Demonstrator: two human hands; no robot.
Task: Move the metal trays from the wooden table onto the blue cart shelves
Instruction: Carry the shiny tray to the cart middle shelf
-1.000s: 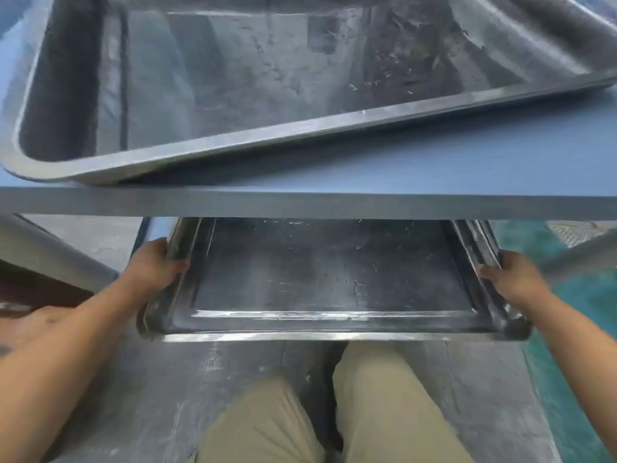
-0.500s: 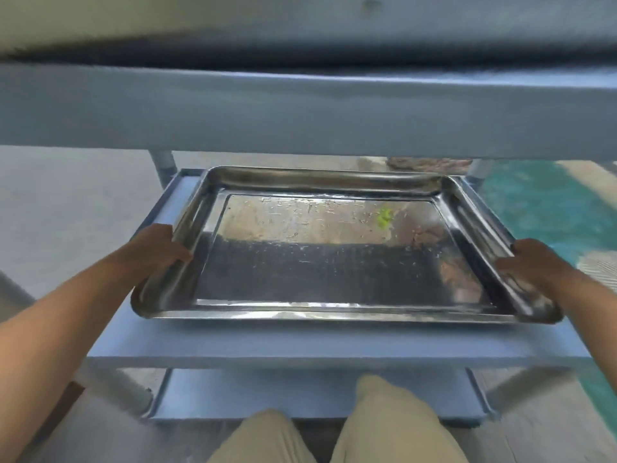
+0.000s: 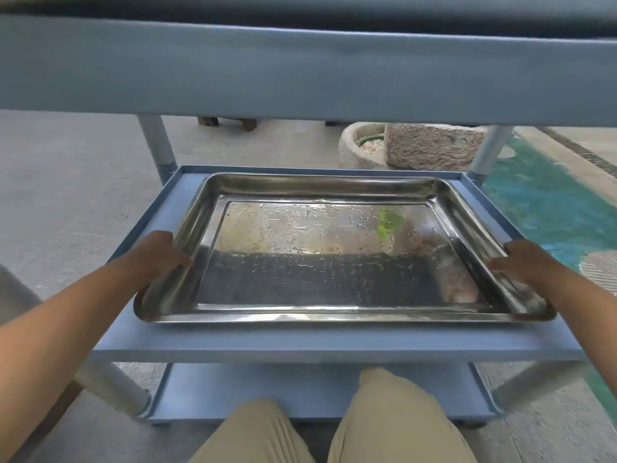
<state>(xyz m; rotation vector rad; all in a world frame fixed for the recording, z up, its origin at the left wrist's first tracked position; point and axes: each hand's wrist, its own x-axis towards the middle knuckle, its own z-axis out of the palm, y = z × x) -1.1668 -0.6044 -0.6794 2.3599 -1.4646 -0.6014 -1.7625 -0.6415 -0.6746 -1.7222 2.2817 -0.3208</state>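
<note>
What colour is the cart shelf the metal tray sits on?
Blue: the middle shelf under the metal tray, shown best in the head view.

Outdoor yard or work area, bare concrete floor (image 3: 66,195), stone troughs (image 3: 430,147), blue utility cart (image 3: 300,342)

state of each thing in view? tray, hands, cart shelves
metal tray, empty, right way up, lying on the middle shelf
left hand, grips the tray's left rim
right hand, grips the tray's right rim
middle shelf, carries the tray
top shelf, only its front edge shows
</note>
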